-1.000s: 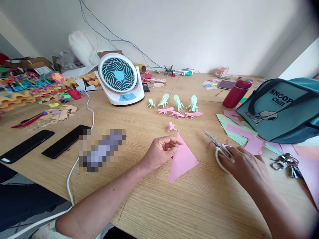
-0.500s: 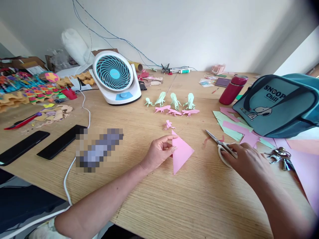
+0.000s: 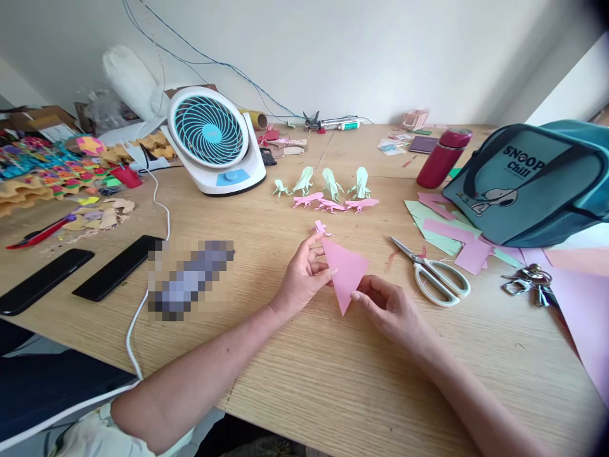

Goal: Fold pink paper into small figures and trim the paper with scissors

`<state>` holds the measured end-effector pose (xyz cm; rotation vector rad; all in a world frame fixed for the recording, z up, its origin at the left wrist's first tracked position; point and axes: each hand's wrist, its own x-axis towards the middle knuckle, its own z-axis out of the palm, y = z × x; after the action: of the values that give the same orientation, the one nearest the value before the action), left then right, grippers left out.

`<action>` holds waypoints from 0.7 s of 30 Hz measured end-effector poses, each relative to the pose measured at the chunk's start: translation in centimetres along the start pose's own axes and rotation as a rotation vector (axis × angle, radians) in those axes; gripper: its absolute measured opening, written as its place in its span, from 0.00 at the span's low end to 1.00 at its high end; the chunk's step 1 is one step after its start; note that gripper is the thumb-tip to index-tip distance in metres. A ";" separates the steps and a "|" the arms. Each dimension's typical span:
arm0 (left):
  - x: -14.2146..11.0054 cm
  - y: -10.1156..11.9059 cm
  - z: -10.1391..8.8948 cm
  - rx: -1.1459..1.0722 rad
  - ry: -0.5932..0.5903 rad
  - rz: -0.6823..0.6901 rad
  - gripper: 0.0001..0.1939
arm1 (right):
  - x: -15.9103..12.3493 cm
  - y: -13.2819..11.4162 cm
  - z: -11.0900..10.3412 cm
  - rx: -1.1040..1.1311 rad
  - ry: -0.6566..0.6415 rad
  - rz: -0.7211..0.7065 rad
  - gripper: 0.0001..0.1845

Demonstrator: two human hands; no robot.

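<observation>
I count four pale green folded figures point(image 3: 332, 184) standing in a row on the wooden table point(image 3: 304, 381), and in front of them three pink folded figures point(image 3: 361, 204). A smaller pink figure point(image 3: 321, 226) stands by itself, nearer the person. To the left I have two flat black slabs point(image 3: 118, 266); to the right, one pair of scissors point(image 3: 417, 258) with white handles, one bunch of keys point(image 3: 538, 277), one red bottle point(image 3: 440, 162) and one teal bag point(image 3: 528, 190). The pink and green paper pieces point(image 3: 459, 230) in front of the bag overlap too much for me to count. One fan point(image 3: 212, 135) stands at the back left.

On the bag I can read "SNOOP" above "Chill", over a white cartoon dog. The mark on the fan's hub is too small for me.

The single pink triangle point(image 3: 347, 266) is between the two hands, just in front of the small figure. My view has the left hand point(image 3: 304, 270) pinching its left side, thumb in front and fingers curled behind. The right hand point(image 3: 387, 308) grips the lower right edge between thumb and bent forefinger, gap closed to the paper. The scissors lie apart from both hands.
</observation>
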<state>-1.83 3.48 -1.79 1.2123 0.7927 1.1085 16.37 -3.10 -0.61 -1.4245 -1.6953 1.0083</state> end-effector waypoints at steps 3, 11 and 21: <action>-0.2 0.0 0.3 -0.017 0.005 -0.001 0.45 | 0.0 0.1 0.5 -0.074 0.002 -0.030 0.12; -0.1 -0.5 0.1 -0.073 0.005 -0.019 0.26 | 0.1 2.1 1.1 -0.047 0.132 -0.026 0.07; 0.9 0.3 -1.7 0.190 -0.022 0.104 0.12 | 0.5 2.3 -0.6 -0.247 0.349 -0.278 0.05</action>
<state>-3.17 4.86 -1.79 1.4366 0.8401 1.1212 17.83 -2.31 -2.38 -1.3715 -1.7316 0.3836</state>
